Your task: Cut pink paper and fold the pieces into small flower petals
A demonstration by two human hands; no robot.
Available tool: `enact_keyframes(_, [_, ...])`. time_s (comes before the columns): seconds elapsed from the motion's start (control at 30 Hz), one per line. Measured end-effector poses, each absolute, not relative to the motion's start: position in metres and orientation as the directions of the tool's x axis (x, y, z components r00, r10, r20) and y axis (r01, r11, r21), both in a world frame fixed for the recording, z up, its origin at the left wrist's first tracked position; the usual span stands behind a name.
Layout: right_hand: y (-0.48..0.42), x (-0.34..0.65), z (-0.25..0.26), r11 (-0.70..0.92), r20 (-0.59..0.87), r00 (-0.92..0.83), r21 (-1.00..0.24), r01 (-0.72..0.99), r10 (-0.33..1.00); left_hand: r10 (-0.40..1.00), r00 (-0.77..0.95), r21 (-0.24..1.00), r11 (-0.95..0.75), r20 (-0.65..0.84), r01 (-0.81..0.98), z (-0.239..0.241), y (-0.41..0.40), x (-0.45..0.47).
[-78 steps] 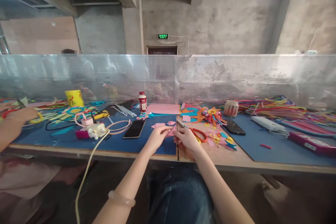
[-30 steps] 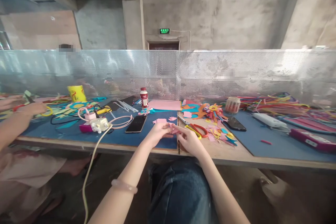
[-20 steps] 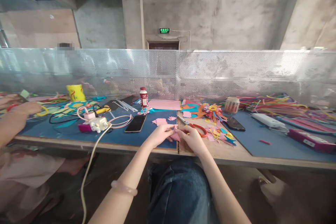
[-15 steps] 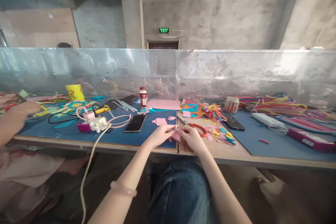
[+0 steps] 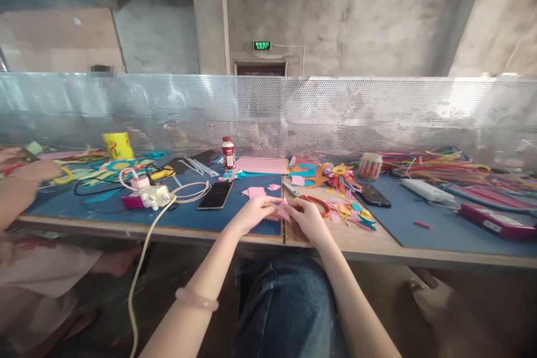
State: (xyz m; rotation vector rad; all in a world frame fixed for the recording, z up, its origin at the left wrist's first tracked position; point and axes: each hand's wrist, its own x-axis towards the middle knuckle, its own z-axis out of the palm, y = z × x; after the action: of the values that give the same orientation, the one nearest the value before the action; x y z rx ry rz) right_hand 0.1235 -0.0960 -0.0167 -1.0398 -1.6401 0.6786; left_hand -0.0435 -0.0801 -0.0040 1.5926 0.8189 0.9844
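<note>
Between my hands, just above the table's front edge, is a small folded piece of pink paper point(image 5: 284, 211). My left hand point(image 5: 257, 212) pinches its left side, and my right hand point(image 5: 308, 218) grips its right side between thumb and fingers. Right behind my hands lie scissors with orange handles point(image 5: 316, 204), blades pointing back and left. A little stack of pink paper squares point(image 5: 254, 192) rests on the blue mat beyond my left hand. Colourful paper scraps point(image 5: 352, 213) are strewn to the right of my right hand.
A black phone point(image 5: 215, 195) and a power strip with plugs point(image 5: 153, 197) lie to the left. A red bottle point(image 5: 228, 154) stands behind. Another phone point(image 5: 375, 196), a glue gun-like white device point(image 5: 428, 191) and paper strips lie right. A co-worker's hand point(image 5: 36, 173) is far left.
The pink paper now shows more openly between my fingers, turned to a pointed shape. My hands have stayed in nearly the same place, and the view has shifted slightly.
</note>
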Motion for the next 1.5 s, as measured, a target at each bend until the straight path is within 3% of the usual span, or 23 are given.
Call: enact_keyframes(1.5, [-0.0922,0.1226,-0.0219,0.462,0.475,-0.015,-0.845,0.269,0.880,0.888,0.437,0.986,-0.168,0.146,0.012,0.0016,-0.0855,-0.0451])
